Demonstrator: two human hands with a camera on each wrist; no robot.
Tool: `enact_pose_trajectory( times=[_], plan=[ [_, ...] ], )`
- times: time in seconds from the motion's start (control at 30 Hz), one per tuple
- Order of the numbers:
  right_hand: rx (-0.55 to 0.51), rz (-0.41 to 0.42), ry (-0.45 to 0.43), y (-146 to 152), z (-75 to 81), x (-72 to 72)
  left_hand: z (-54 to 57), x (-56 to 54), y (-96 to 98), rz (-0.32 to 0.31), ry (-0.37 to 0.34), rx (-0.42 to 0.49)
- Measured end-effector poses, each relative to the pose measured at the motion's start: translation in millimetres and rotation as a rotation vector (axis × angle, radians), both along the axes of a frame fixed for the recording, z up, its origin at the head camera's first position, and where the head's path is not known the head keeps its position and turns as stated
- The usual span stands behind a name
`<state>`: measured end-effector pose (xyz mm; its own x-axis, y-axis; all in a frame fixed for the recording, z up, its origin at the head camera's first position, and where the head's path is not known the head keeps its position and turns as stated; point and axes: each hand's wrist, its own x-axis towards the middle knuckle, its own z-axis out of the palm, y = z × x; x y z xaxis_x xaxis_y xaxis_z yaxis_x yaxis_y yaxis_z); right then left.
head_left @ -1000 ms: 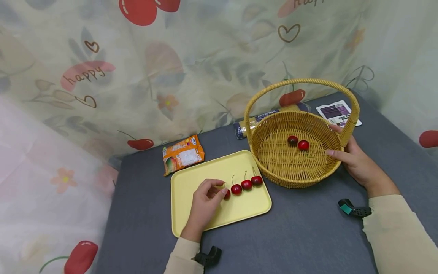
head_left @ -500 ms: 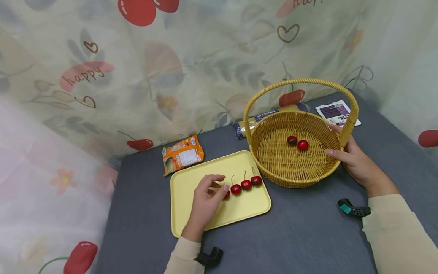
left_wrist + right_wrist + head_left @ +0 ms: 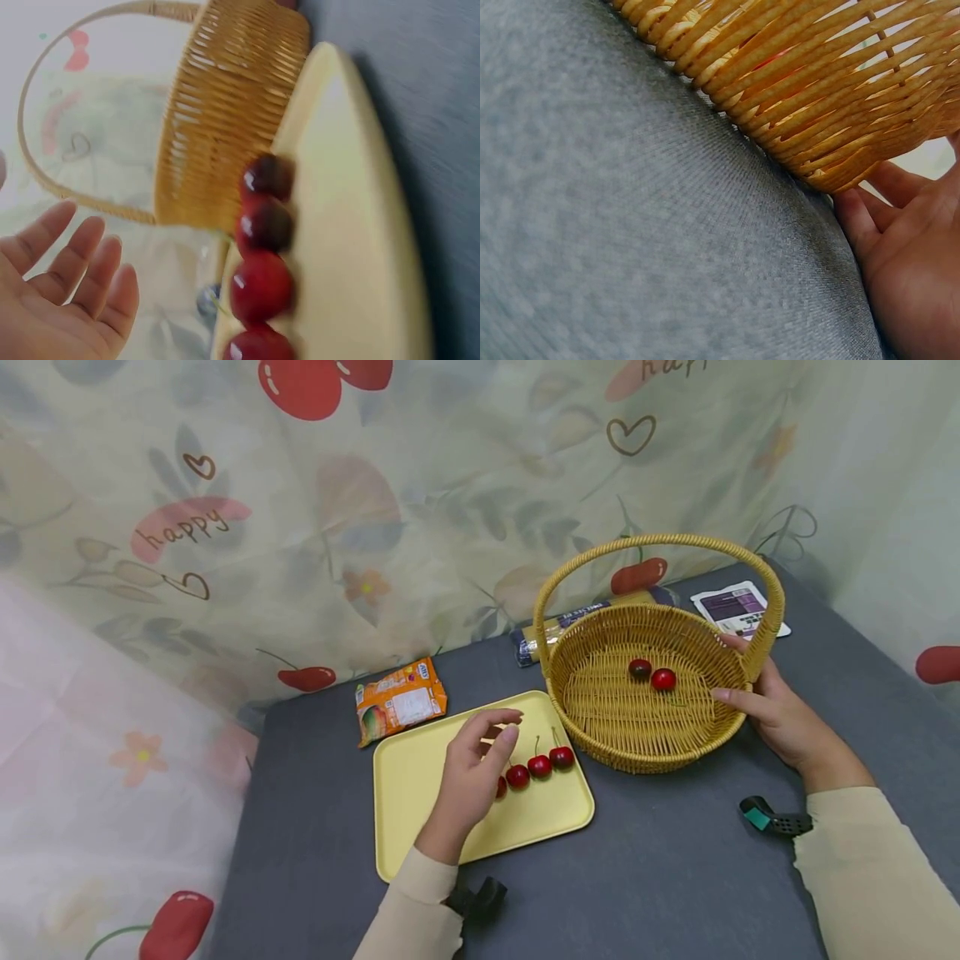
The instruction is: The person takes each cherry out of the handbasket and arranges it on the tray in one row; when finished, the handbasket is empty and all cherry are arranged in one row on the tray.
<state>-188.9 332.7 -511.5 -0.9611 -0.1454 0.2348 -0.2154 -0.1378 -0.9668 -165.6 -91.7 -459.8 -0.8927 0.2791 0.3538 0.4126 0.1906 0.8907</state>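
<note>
Four glossy dark-red round cherries [image 3: 539, 767] lie in a slanting row on the pale yellow rectangular tray [image 3: 408, 802], running from about its middle to near its right edge; the one at the left end is partly hidden by the left hand [image 3: 468, 781]; that hand hangs over the tray with fingers gently bent and apart from the thumb, and no cherry shows in its grasp.

The right hand [image 3: 783, 722] grips the right rim of the round golden woven basket [image 3: 603, 706], thumb over the inside, fingers round the outside; the basket stands just beside the tray's far right corner, and two more dark-red cherries [image 3: 652, 675] lie on its floor.

The cherries look light, firm and slippery, with thin skin that would likely bruise under a hard squeeze; a soft pinch of thumb and fingertips round the sides should suit, or a hold on the upright stem, though that may snap off; the basket looks light and fairly stiff, so steadying it by the rim seems sound.
</note>
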Motion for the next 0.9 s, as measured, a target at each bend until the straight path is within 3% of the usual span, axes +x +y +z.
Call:
enact_pose_trajectory(
  times=[0.2,0.47,0.73,0.9],
  plan=[
    [-0.001,-0.001,-0.003,1,-0.6,0.4,19.3,-14.7,27.8,-0.120,-0.028,0.034],
    [-0.003,0.018,0.007,1,-1.8,1.0,35.2,-34.6,65.9,-0.278,-0.064,0.046],
    [0.008,0.017,0.001,1,0.4,-0.7,41.2,-55.3,96.5,-0.304,-0.167,0.101],
    [-0.007,0.017,0.005,2,-1.4,-0.9,37.3,-71.0,116.5,-0.291,-0.241,0.070]
  ],
)
